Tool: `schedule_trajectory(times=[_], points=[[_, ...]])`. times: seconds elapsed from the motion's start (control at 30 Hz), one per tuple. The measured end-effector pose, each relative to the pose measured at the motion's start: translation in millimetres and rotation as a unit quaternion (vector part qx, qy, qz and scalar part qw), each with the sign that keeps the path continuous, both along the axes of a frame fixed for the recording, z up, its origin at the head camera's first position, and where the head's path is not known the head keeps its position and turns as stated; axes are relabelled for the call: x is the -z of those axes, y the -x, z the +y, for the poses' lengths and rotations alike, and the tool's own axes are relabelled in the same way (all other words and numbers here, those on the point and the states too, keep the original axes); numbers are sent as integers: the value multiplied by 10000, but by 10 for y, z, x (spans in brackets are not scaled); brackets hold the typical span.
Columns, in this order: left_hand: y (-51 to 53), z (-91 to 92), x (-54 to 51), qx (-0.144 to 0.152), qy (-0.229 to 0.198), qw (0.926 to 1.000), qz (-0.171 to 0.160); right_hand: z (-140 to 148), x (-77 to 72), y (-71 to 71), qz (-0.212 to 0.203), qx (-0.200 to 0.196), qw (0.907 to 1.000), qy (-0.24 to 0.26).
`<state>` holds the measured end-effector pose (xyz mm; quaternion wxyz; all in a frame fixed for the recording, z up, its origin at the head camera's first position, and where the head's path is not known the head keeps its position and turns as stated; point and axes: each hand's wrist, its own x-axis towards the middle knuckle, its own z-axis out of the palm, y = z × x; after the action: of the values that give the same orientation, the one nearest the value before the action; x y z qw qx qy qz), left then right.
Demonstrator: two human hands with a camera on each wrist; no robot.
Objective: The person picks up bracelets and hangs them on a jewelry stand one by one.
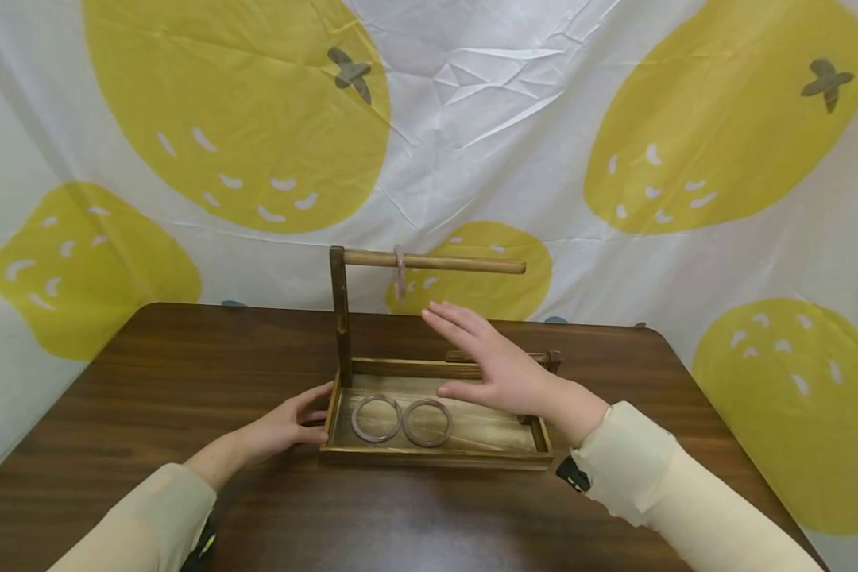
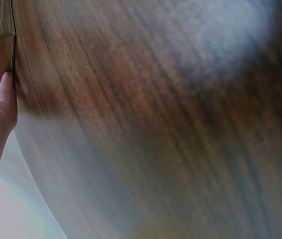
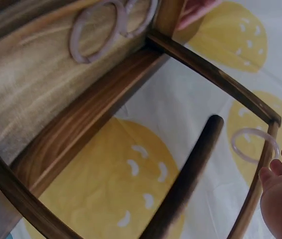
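Observation:
A wooden jewelry stand (image 1: 436, 459) has a shallow tray base and a long upper bar. One pale mauve bangle (image 1: 400, 274) hangs on the upper bar (image 1: 465, 263), nearer its left post. Two more bangles, a left one (image 1: 355, 423) and a right one (image 1: 405, 427), lie flat side by side in the tray. My left hand (image 1: 286, 429) touches the tray's left end wall with its fingertips. My right hand (image 1: 496, 365) is held above the tray, fingers extended and thumb apart, holding nothing. It is below and right of the hanging bangle.
A shorter, lower bar (image 1: 461, 357) sits at the stand's right side, partly hidden behind the right hand. The stand is on a dark brown wooden table (image 1: 186, 357). Behind the table hangs a white curtain (image 1: 486, 159) printed with yellow lemons.

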<state>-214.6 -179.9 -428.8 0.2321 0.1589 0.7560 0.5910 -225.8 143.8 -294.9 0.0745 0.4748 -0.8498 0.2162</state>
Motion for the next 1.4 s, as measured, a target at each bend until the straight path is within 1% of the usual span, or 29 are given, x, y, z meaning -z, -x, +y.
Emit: schedule_trajectory(times=[0.2,0.43,0.57,0.67,0.9,0.97,1.17,1.4], points=[[-6,2,-12,-5,-20,10000,-15,-13,102,-38,-95,-67,9999,-87],[-7,6,-16,-35,16,10000,-67,-35,201,-64,-112,-310,9993,-197],[-3,4,-11,-36,25,10000,-70,-56,275,-74,-201,-475,9983,-283],[-2,-1,-10,-23,29,10000,-62,-73,338,-82,-255,-518,9976,-379],[15,-5,14,9,32,10000,-41,-94,493,-102,-491,-384,9959,-649],[17,-8,20,6,26,10000,-45,-100,538,-100,-469,-349,9954,-762],[8,-10,20,-8,-7,10000,-36,-100,675,-58,-453,-219,9933,-1040],[4,-6,7,-33,15,10000,-57,-68,787,13,-755,83,9900,-1188]])
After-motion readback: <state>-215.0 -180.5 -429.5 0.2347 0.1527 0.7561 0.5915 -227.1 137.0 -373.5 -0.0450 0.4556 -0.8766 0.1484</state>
